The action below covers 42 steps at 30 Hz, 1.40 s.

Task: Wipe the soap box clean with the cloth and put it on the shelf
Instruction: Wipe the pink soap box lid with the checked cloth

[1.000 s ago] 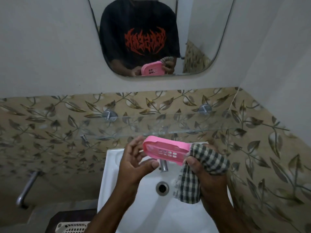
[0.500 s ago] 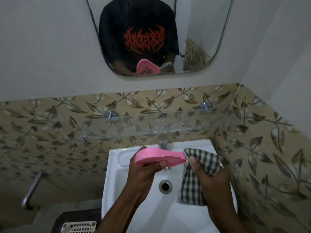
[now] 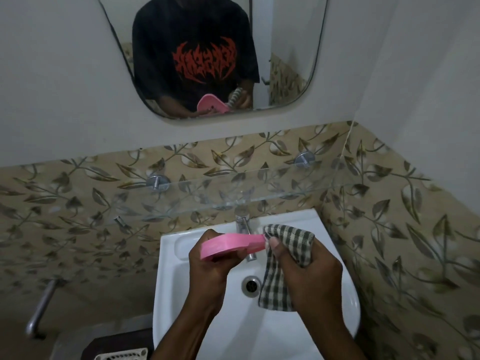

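From the head view, our left grip was clenched around the pink soap box, holding it over the white basin, just in front of the tap. A second before, the box had been tipped up with its slotted face toward us. By this moment we had rolled it nearly flat, so only its side edge showed. Our right grip was grasping the checked cloth, with the thumb pinching a fold of it against the box's right end and the rest hanging over the basin. We judged that the wiping had moved from the face to the rim and end, so cleaning was still under way. The box was not yet on the glass shelf above the tap.
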### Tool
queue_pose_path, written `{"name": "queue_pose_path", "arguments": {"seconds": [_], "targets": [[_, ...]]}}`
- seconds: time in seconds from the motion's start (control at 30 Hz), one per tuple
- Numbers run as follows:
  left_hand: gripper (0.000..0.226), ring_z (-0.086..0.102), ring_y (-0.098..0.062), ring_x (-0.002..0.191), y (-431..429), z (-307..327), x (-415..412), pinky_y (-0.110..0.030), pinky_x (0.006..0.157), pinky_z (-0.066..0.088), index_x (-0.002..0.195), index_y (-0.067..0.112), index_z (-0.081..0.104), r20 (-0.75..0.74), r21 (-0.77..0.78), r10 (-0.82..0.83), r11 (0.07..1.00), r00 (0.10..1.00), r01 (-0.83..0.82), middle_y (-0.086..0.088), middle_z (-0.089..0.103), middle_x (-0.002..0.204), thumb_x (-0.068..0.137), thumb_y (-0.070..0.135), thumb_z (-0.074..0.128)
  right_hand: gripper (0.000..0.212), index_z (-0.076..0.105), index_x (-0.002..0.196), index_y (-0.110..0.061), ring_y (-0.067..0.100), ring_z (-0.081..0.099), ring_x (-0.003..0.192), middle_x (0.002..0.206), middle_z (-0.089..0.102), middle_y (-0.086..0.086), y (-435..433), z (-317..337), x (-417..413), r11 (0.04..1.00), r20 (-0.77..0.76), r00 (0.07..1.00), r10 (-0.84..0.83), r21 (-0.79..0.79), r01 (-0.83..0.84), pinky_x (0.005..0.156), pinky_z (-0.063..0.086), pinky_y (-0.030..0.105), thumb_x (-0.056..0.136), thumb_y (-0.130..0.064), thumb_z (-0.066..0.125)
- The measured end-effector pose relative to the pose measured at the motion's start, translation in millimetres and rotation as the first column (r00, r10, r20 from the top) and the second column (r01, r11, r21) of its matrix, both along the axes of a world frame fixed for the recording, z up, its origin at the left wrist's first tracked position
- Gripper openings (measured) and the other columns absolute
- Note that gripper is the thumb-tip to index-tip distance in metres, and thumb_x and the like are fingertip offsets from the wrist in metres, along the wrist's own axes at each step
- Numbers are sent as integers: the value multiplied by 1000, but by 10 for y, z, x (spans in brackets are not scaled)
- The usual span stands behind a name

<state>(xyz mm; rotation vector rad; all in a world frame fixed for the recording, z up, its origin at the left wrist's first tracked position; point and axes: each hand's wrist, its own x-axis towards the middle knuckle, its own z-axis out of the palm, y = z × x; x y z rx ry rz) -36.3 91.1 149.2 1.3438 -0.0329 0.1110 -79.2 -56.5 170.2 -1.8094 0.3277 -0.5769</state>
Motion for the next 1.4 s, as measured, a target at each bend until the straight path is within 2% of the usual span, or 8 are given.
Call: {"name": "queue_pose_path", "arguments": {"seconds": [0.13, 0.3, 0.47, 0.83, 1.03, 1.17, 1.27, 1.4], "targets": [[32, 59, -7, 59, -64, 28, -16, -20, 57, 51, 68, 13, 62, -16, 199, 30, 980, 999, -27, 3, 64, 62, 63, -15, 77, 14, 68, 85, -32, -6, 65, 78, 79, 68, -20, 138, 23, -44, 999, 25, 999, 20, -48, -18, 67, 50, 9, 75, -38, 77], [29, 58, -8, 61, -62, 15, -25, -29, 60, 50, 70, 12, 59, -17, 281, 99, 956, 995, -90, 0, 64, 65, 63, -4, 82, 16, 66, 90, -34, -6, 63, 78, 84, 65, -19, 209, 145, -85, 974, 116, 987, 111, -211, -85, 67, 48, 4, 78, -46, 66], [30, 57, -5, 59, -74, 29, -63, -16, 55, 43, 65, 15, 56, 44, 417, 69, 905, 997, -81, -1, 64, 65, 69, 1, 82, 16, 62, 76, -43, -12, 63, 78, 75, 67, -24, 43, -26, -11, 999, -59, 998, 31, 38, -29, 67, 52, 16, 74, -38, 77], [34, 50, -13, 55, -82, -53, 8, -21, 49, 34, 64, 30, 42, 292, 680, 62, 688, 955, -252, 5, 54, 59, 78, 4, 58, 27, 69, 109, -17, 9, 63, 72, 99, 65, -3, 159, -10, -49, 812, 183, 969, 166, -584, -29, 60, 57, 22, 85, -28, 70], [16, 59, -35, 68, -49, -140, -2, -50, 67, 54, 70, 18, 53, 207, 721, 54, 666, 977, -190, -10, 60, 66, 75, 33, 52, 45, 69, 108, -17, 12, 67, 75, 101, 68, -2, 274, -107, -81, 735, 237, 931, 276, -677, -45, 63, 59, 25, 67, -15, 87], [24, 48, -20, 55, -26, -134, -32, -27, 56, 43, 63, 17, 43, 225, 795, 56, 567, 973, -217, -2, 49, 55, 69, 7, 63, 30, 67, 101, -25, 5, 66, 78, 92, 67, -10, 179, -143, 5, 914, 157, 979, 133, -402, -60, 68, 53, 12, 74, -24, 80], [28, 47, -12, 53, -33, -50, -60, -16, 49, 30, 68, 17, 51, 258, 805, 60, 539, 964, -249, 7, 52, 57, 67, -9, 61, 19, 71, 93, -24, 4, 67, 82, 85, 69, -15, 27, -267, 128, 998, 5, 1000, -12, -57, 13, 75, 57, 26, 77, -28, 77], [25, 49, -15, 55, -37, -37, -24, -30, 49, 40, 67, 17, 49, 300, 812, 41, 514, 953, -277, 6, 50, 56, 68, -3, 64, 28, 65, 97, -32, -9, 61, 84, 91, 63, -15, 166, -80, 13, 976, 173, 978, 114, -201, -78, 74, 51, 9, 75, -23, 78]]}}
